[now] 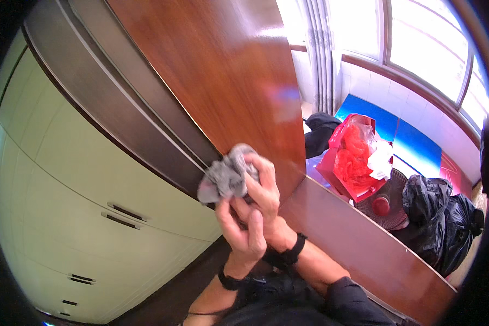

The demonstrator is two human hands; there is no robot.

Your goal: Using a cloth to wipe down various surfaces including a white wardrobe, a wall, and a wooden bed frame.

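A crumpled grey cloth [227, 175] is bunched up between my two hands. My right hand [265, 193] grips it from the right, with curled fingers pressed over the folds. Below it, my left hand [242, 234] pinches the lower edge of the cloth with its fingertips. Both wrists wear black bands. Directly behind the cloth lie the corner of a glossy brown wooden panel [228, 77] and a dark strip [126, 106] along the cabinet. Whether the cloth touches either surface I cannot tell.
Pale green cabinet fronts [65, 171] with recessed handles fill the left. Beyond a low brown board [362, 252] on the right are a red paper bag [330, 167] stuffed with plastic, a round fan [381, 205] and black plastic bags [432, 212]. A grey curtain [322, 57] hangs by the windows.
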